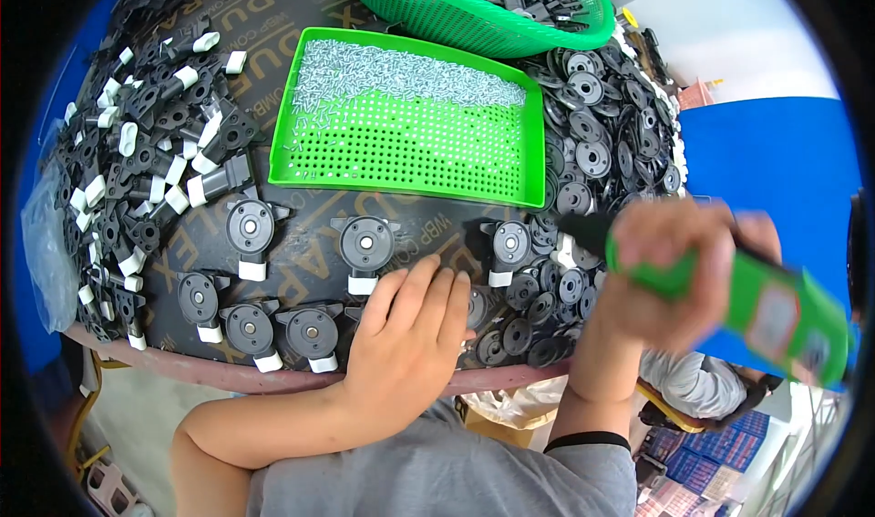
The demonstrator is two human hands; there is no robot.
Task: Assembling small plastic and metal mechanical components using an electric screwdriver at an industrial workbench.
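My right hand (670,266) is wrapped round a green electric screwdriver (775,312) with a dark nose, blurred by motion; its tip points left over the round black discs. My left hand (410,330) lies palm down near the table's front edge, fingers stretched out. It partly covers a black round part (476,307), and what else is under the palm is hidden. Beyond the fingertips sits a black bracket with a disc (367,244) and a white end. Another such piece (510,244) lies to its right, and several more, like this one (249,328), are to the left.
A bright green perforated tray (410,189) with small silver screws stands in the middle. Behind it is a green basket (437,16) of black parts. Loose black brackets with white ends (141,157) are heaped left, black discs (592,157) right. A seated person (693,385) shows lower right.
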